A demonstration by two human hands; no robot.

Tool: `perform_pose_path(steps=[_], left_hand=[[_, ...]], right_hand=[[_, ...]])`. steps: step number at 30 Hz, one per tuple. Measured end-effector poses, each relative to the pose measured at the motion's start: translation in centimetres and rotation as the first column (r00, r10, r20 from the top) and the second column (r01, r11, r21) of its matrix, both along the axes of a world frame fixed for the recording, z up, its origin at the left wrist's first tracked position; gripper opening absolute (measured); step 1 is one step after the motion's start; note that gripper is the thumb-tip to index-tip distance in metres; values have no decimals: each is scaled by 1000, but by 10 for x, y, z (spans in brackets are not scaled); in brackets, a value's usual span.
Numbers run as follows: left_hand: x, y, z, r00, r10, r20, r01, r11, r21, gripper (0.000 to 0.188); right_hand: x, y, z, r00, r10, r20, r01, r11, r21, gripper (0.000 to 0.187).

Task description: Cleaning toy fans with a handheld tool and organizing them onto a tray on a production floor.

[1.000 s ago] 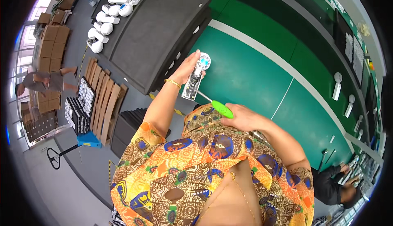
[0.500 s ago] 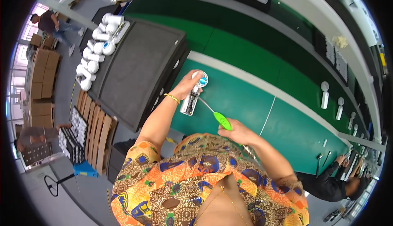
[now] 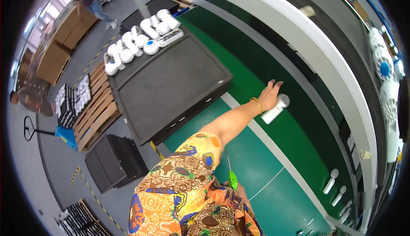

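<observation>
Head view: left hand (image 3: 269,98), fingers extended and parted, over 1 white handheld fan (image 3: 270,115); contact between them cannot be told. Fan lies on dark green strip (image 3: 302,138), just beyond white rail (image 3: 273,147) at far edge of worktop (image 3: 249,158). Right hand (image 3: 242,192), partly hidden, closed around 1 green-handled screwdriver (image 3: 232,179). Black tray (image 3: 171,80): 1 row of white fans (image 3: 141,40) along far left edge.

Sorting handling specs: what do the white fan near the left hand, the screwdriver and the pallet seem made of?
White fan: likely moulded plastic; smooth, uniform white casing.
Screwdriver: bright green handle, plastic or rubber, can't tell which; thin grey shaft, probably metal.
Pallet: looks like bare wood, matte, from its brown slats.
</observation>
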State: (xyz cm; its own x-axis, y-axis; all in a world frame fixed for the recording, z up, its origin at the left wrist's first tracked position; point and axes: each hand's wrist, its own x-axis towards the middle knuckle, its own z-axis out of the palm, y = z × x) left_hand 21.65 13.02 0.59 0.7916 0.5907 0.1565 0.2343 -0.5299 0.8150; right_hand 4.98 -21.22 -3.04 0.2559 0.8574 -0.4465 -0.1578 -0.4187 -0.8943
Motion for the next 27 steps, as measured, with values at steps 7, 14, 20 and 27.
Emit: perform_pose_path(steps=[7,14,20,27], left_hand=[[-214,143,127,885,295,359,-463,634,620,40],[-336,275,68,630,774,-64,-741,623,251,68],[-322,260,56,541,836,-88,-818,548,174,70],[-326,245,62,515,839,173,-854,487,180,62]], right_hand=[[-18,41,27,983,178,43,-169,972,-161,35],[-41,53,34,974,199,108,-171,958,-229,38],[-36,48,7,952,265,152,-231,950,-209,37],[-35,36,3,937,345,50,-314,900,-302,38]])
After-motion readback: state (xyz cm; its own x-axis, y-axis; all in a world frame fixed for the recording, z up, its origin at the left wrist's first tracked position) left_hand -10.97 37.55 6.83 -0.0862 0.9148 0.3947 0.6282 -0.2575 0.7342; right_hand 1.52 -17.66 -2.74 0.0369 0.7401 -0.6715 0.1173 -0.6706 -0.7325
